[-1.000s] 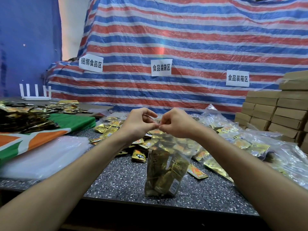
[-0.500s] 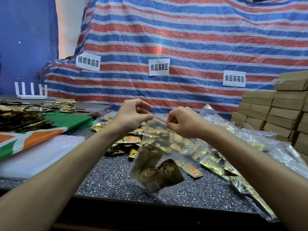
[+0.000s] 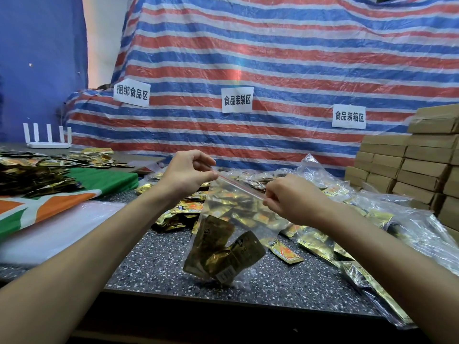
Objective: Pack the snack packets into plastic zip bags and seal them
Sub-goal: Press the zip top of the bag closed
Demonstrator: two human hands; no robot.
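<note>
While we look down over the table (image 3: 173, 266), the scene sorts like this:
Left hand (image 3: 185, 173): we see it pinching the left end of the zip strip, at about 11 o'clock from the bag's middle.
Right hand (image 3: 289, 198): we see it pinching the strip's right end, at about 2 o'clock.
Bag (image 3: 231, 234): it hangs tilted between our hands, just above the table; red strip on top.
Packets (image 3: 223, 252): gold ones sit low inside the bag.
Loose packets (image 3: 285, 252): scattered on the table behind and at 3 o'clock.
Boxes (image 3: 417, 170): stacked at far 2 o'clock.
</note>
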